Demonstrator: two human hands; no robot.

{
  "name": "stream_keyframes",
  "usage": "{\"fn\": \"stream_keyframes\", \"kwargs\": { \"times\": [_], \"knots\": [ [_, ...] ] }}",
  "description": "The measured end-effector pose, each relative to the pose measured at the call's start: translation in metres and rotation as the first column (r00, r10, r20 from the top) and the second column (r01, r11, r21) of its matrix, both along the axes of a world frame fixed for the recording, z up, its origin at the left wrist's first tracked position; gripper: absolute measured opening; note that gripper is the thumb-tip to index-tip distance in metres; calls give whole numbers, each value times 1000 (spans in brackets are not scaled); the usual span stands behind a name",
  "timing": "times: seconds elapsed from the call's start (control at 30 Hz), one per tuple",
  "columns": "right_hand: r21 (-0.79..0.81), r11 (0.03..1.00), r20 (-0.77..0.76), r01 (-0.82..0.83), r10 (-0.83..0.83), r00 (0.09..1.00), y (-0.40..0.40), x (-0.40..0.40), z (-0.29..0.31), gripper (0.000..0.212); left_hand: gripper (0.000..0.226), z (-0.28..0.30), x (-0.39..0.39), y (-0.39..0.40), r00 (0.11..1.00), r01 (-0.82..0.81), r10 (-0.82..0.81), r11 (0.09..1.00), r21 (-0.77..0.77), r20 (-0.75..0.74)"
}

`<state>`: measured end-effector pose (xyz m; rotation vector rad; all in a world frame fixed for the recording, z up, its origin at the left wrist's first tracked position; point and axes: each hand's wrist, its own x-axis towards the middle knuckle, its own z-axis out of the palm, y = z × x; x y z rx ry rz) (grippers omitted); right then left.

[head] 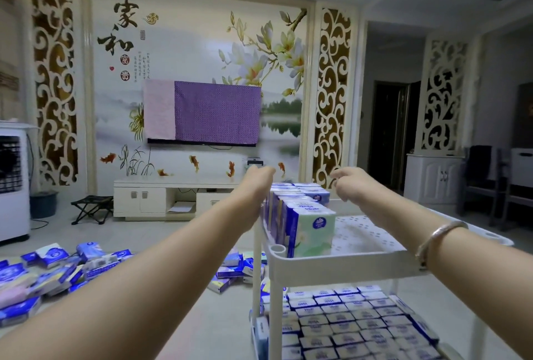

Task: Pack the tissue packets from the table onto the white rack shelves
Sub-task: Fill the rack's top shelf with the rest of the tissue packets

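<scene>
On the top shelf of the white plastic rack (346, 261), with its perforated tray floor, a row of blue-and-white plastic-wrapped tissue packets (300, 215) stands on edge along the left rim, running from the near-left corner to the far edge; the nearest packet shows a pale green face. Standing them upright and tight against the rim looks meant to save room, so that further rows can fill the bare floor to the right. Both arms reach to the far end of that row. The left hand (258, 176) is beside the row's far-left end and the right hand (350, 182), on the arm wearing a metal bangle (432, 240), is over its far-right side, so the last packets lie between and just below the fingers. The fingers of both hands look loosely bent and hold nothing; motion blur hides whether any fingertip touches a packet. Judging by this, the hands are squaring up or steadying the row's far end. The lower shelf (360, 328) is already packed flat with packets in close rows. Many more loose tissue packets (57, 270) lie in heaps on the pale surface left of the rack, well apart from both hands.
</scene>
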<state>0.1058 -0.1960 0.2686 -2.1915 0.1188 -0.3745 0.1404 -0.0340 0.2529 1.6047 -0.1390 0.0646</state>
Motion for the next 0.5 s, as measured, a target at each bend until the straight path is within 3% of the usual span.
{"fn": "stream_keyframes", "kwargs": {
  "times": [0.13,0.23,0.37,0.5],
  "knots": [
    [-69,993,187,-98,110,976,39,-38,30,52,32,2,-9,39,980,-87,85,996,1,182],
    [-135,961,221,-243,268,938,92,-51,44,52,45,-7,-14,86,966,-152,154,988,-27,205],
    [-212,909,182,-358,396,900,179,-45,32,46,45,-38,-20,159,934,-287,288,957,-36,210],
    [-235,862,44,-450,472,881,250,-31,-17,37,36,-87,-25,230,902,-410,412,911,-46,126]
  ]
}}
